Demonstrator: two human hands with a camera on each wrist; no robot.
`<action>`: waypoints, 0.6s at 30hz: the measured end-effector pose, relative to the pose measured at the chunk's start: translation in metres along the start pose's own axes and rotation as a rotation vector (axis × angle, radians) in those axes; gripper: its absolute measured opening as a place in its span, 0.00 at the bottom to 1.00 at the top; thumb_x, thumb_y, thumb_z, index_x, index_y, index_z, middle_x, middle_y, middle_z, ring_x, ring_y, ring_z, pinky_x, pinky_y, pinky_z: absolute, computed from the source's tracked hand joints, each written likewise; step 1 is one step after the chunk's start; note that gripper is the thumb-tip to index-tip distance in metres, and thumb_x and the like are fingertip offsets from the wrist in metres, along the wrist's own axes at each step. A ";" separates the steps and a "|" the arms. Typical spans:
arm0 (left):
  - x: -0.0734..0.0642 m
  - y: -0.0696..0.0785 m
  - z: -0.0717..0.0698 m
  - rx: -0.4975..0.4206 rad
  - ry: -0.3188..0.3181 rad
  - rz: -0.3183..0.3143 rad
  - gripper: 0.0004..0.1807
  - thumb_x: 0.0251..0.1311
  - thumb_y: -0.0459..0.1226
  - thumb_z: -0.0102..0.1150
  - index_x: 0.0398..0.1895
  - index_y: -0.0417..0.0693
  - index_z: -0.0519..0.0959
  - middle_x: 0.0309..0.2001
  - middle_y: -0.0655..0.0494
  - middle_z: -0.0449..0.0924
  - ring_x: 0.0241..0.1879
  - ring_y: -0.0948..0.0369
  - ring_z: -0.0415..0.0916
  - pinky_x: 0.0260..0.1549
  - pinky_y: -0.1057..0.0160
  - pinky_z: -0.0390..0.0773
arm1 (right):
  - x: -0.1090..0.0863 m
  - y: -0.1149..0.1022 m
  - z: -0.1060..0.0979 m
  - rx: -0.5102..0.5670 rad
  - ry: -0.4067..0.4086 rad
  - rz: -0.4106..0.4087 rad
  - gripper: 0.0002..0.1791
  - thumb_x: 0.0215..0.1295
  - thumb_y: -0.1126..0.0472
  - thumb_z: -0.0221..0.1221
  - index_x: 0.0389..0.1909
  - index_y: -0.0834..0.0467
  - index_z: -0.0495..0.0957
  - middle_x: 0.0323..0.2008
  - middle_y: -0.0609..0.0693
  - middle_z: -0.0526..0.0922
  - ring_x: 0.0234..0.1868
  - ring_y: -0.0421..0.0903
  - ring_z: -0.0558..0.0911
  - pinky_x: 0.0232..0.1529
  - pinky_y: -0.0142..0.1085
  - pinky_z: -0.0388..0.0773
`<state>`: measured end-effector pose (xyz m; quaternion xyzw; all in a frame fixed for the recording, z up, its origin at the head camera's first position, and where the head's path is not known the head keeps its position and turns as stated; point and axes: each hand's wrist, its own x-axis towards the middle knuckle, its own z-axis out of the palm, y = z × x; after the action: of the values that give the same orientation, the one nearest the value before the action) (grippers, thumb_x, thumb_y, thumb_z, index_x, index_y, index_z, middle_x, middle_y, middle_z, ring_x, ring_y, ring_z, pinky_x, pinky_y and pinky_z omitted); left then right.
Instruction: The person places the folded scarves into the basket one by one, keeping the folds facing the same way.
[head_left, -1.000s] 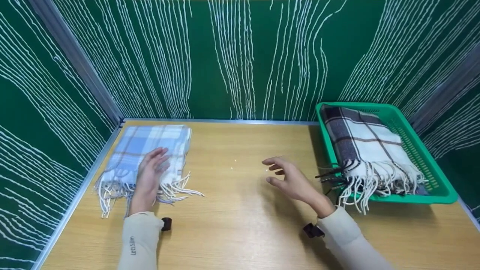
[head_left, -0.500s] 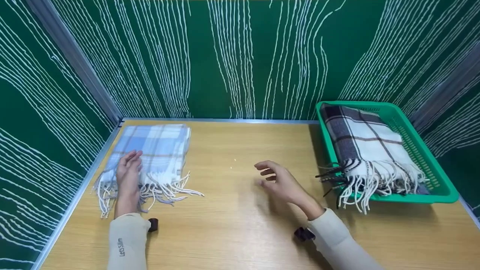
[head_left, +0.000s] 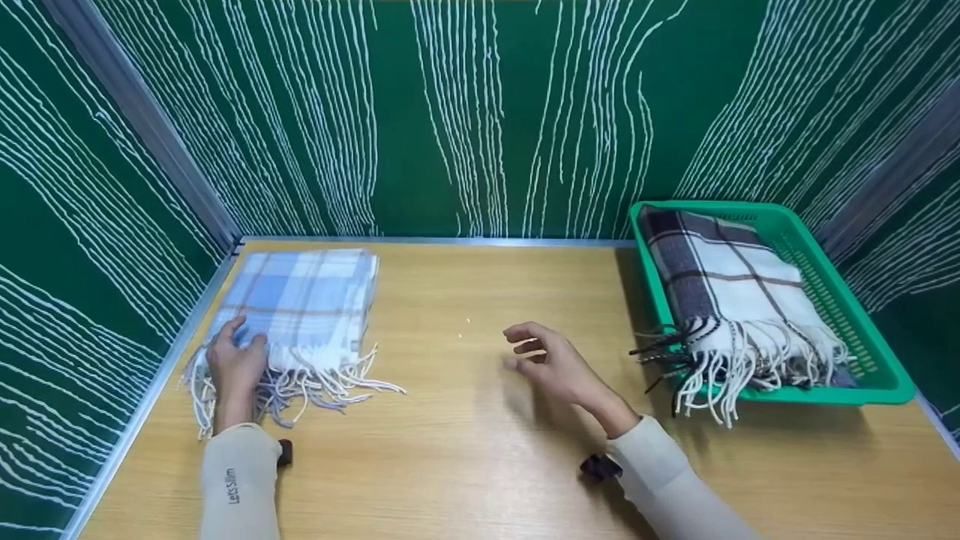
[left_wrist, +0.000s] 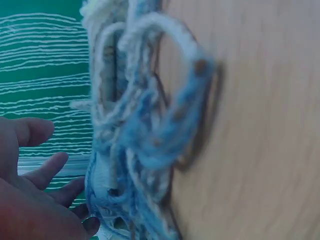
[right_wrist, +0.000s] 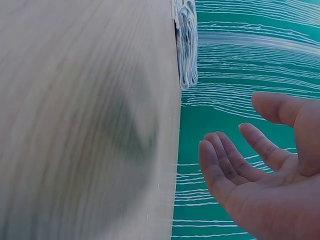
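A folded blue and white plaid scarf [head_left: 307, 289] lies on the left of the table, its twisted fringe spread toward the near side. Over its near left corner is my left hand [head_left: 236, 364], thumb and fingers apart and relaxed, holding nothing. The left wrist view shows the blue-white fringe [left_wrist: 150, 125] large and close, with that hand's fingers beside the scarf's edge. My right hand [head_left: 559, 367] hovers above the middle of the table, fingers loosely bent around nothing. In the right wrist view its palm [right_wrist: 265, 195] faces up the picture, and the scarf's folded layers [right_wrist: 187, 50] appear farther off.
At the right stands a green plastic basket [head_left: 877, 390] holding a folded dark and white plaid scarf [head_left: 742, 277], whose fringe hangs over the near rim. Green walls [head_left: 420, 120] with white wavy lines enclose the wooden table [head_left: 450, 450] at the back and sides.
My left hand has moved left and slightly nearer across the blue scarf, its thumb now spread from the fingers. My right hand has shifted a little left. The scarf and basket stay put.
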<state>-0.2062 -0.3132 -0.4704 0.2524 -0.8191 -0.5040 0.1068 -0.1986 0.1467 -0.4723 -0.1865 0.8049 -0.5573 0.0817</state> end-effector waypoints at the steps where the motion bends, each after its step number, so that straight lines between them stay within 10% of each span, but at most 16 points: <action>1: 0.001 -0.002 -0.001 0.037 0.000 0.000 0.33 0.73 0.34 0.51 0.81 0.39 0.63 0.81 0.32 0.54 0.80 0.36 0.49 0.79 0.40 0.53 | 0.000 0.000 0.000 -0.001 -0.003 0.001 0.21 0.73 0.72 0.61 0.63 0.72 0.74 0.62 0.72 0.78 0.61 0.69 0.79 0.63 0.58 0.79; 10: 0.006 -0.003 -0.014 0.365 -0.199 0.009 0.39 0.76 0.45 0.42 0.85 0.38 0.49 0.82 0.29 0.46 0.79 0.30 0.40 0.76 0.29 0.38 | 0.001 0.004 0.000 -0.017 -0.001 0.019 0.21 0.73 0.72 0.60 0.64 0.72 0.74 0.61 0.71 0.78 0.61 0.68 0.80 0.64 0.58 0.78; 18: 0.003 -0.002 -0.017 0.459 -0.166 0.065 0.32 0.78 0.40 0.35 0.79 0.30 0.60 0.74 0.25 0.63 0.70 0.28 0.56 0.68 0.31 0.50 | 0.002 0.007 -0.002 -0.029 0.019 0.026 0.20 0.72 0.74 0.60 0.63 0.72 0.74 0.60 0.71 0.79 0.59 0.68 0.81 0.63 0.58 0.79</action>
<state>-0.2011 -0.3286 -0.4643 0.2013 -0.9258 -0.3198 -0.0048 -0.2028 0.1498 -0.4784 -0.1720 0.8160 -0.5462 0.0787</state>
